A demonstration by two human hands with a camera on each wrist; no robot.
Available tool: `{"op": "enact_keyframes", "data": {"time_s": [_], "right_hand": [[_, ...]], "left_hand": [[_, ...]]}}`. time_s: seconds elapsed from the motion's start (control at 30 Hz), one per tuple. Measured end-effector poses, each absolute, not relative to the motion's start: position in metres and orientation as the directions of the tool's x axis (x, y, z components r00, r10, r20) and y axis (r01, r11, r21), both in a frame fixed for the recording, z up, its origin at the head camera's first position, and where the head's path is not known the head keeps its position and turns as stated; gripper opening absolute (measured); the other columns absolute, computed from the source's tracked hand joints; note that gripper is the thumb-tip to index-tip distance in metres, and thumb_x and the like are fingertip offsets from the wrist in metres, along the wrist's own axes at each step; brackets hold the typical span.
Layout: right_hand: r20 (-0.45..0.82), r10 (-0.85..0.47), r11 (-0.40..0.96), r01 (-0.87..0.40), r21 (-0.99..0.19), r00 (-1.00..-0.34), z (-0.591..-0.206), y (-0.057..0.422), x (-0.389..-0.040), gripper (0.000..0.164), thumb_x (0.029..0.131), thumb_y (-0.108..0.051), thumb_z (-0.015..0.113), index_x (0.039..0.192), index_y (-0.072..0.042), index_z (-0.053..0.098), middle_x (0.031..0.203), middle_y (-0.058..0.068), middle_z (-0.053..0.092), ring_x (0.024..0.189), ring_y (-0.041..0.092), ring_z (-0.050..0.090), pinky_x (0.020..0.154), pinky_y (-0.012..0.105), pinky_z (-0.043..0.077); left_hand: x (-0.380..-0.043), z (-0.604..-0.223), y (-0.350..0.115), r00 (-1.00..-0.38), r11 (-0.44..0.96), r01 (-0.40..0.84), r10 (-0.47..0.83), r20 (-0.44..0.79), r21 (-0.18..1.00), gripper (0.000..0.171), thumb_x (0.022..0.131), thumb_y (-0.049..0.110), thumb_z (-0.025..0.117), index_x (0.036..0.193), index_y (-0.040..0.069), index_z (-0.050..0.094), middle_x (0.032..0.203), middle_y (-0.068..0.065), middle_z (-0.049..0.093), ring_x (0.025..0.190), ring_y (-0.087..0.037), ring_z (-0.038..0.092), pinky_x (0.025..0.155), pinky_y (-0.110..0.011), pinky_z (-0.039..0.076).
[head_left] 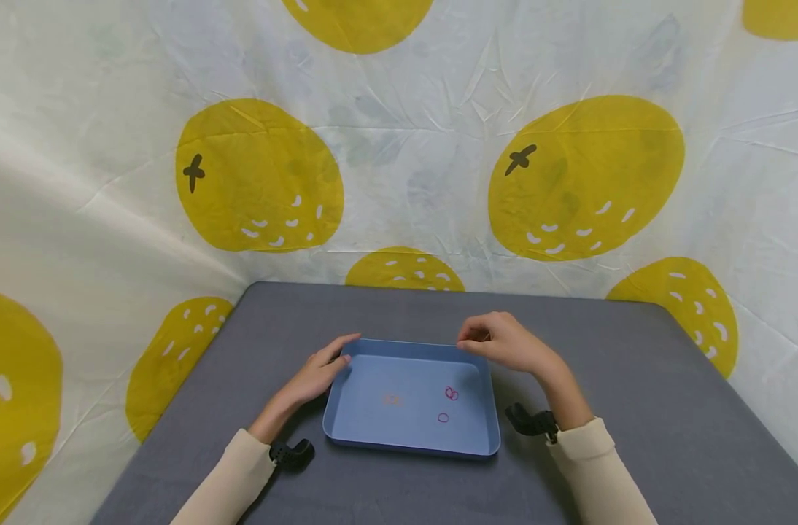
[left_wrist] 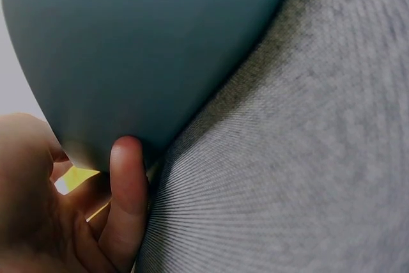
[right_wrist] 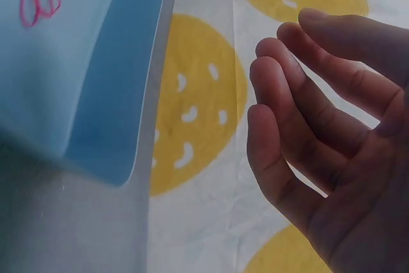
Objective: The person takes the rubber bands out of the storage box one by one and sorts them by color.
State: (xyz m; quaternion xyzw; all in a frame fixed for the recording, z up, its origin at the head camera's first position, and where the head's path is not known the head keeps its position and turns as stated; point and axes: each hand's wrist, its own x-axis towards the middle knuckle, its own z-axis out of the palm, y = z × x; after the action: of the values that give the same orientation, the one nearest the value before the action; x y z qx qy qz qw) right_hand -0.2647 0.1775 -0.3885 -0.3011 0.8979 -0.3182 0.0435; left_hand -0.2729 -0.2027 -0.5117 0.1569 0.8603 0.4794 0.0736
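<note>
A shallow blue tray (head_left: 412, 445) lies on the grey table. My left hand (head_left: 316, 375) grips its far left corner; in the left wrist view fingers (left_wrist: 128, 183) press against the tray wall (left_wrist: 153, 49). Over the far right corner hovers my right hand (head_left: 504, 343), apart from the rim, with loosely bent fingers. Nothing shows between those fingers (right_wrist: 268, 81) in the right wrist view. Inside the tray, thin pink loops (head_left: 451, 394) overlap on the right, and a single pink loop (head_left: 443, 418) lies nearer me. Pale orange loops (head_left: 392, 399) sit left of the middle.
Grey cloth covers the table (head_left: 399, 492) around the tray. Behind and beside it hangs a white curtain (head_left: 412, 175) printed with large yellow fruit. Black wrist-worn devices (head_left: 292, 456) sit below each hand, close to the tray's sides.
</note>
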Motion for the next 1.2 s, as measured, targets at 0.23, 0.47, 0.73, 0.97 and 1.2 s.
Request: {"op": "enact_keyframes", "data": {"time_s": [0.23, 0.47, 0.73, 0.97, 1.2], "right_hand": [[0.107, -0.601, 0.587, -0.528, -0.614, -0.792, -0.387, 0.16, -0.266, 0.014, 0.098, -0.02, 0.071, 0.099, -0.008, 0.078, 0.09, 0.007, 0.077, 0.076, 0.009, 0.063, 0.072, 0.027, 0.053], [0.096, -0.638, 0.564, -0.549, -0.617, -0.764, -0.385, 0.141, -0.266, 0.012, 0.099, -0.02, 0.071, 0.098, -0.011, 0.078, 0.092, 0.009, 0.078, 0.076, 0.009, 0.064, 0.072, 0.028, 0.053], [0.081, -0.657, 0.552, -0.551, -0.626, -0.749, -0.39, 0.116, -0.267, 0.006, 0.098, -0.019, 0.072, 0.097, -0.017, 0.078, 0.09, -0.001, 0.077, 0.076, 0.007, 0.065, 0.073, 0.026, 0.055], [0.077, -0.696, 0.532, -0.585, -0.612, -0.714, -0.402, 0.094, -0.269, 0.007, 0.098, -0.017, 0.072, 0.098, -0.013, 0.078, 0.092, -0.003, 0.077, 0.08, 0.004, 0.066, 0.076, 0.024, 0.056], [0.084, -0.723, 0.503, -0.606, -0.616, -0.686, -0.418, 0.078, -0.275, 0.008, 0.097, -0.014, 0.073, 0.1, -0.009, 0.078, 0.093, -0.004, 0.077, 0.081, 0.004, 0.068, 0.076, 0.022, 0.056]], "left_hand": [[-0.271, -0.51, -0.202, -0.945, 0.495, 0.187, 0.328, 0.017, 0.848, 0.046, 0.112, 0.03, 0.045, 0.158, 0.035, 0.043, 0.168, -0.006, 0.036, 0.156, -0.035, 0.031, 0.122, -0.062, 0.028], [-0.271, -0.51, -0.202, -0.942, 0.476, 0.192, 0.334, 0.026, 0.858, 0.045, 0.114, 0.032, 0.039, 0.159, 0.029, 0.042, 0.167, -0.004, 0.037, 0.156, -0.032, 0.031, 0.123, -0.06, 0.027], [-0.271, -0.511, -0.203, -0.943, 0.47, 0.19, 0.332, 0.028, 0.862, 0.045, 0.114, 0.029, 0.037, 0.159, 0.029, 0.043, 0.166, -0.004, 0.039, 0.155, -0.031, 0.033, 0.122, -0.059, 0.029], [-0.271, -0.511, -0.204, -0.94, 0.476, 0.206, 0.339, 0.038, 0.855, 0.045, 0.114, 0.029, 0.038, 0.159, 0.028, 0.042, 0.166, -0.005, 0.039, 0.153, -0.032, 0.037, 0.119, -0.059, 0.033], [-0.271, -0.509, -0.202, -0.944, 0.483, 0.197, 0.327, 0.033, 0.853, 0.045, 0.114, 0.03, 0.037, 0.159, 0.029, 0.043, 0.165, -0.004, 0.04, 0.15, -0.033, 0.041, 0.115, -0.06, 0.036]]}}
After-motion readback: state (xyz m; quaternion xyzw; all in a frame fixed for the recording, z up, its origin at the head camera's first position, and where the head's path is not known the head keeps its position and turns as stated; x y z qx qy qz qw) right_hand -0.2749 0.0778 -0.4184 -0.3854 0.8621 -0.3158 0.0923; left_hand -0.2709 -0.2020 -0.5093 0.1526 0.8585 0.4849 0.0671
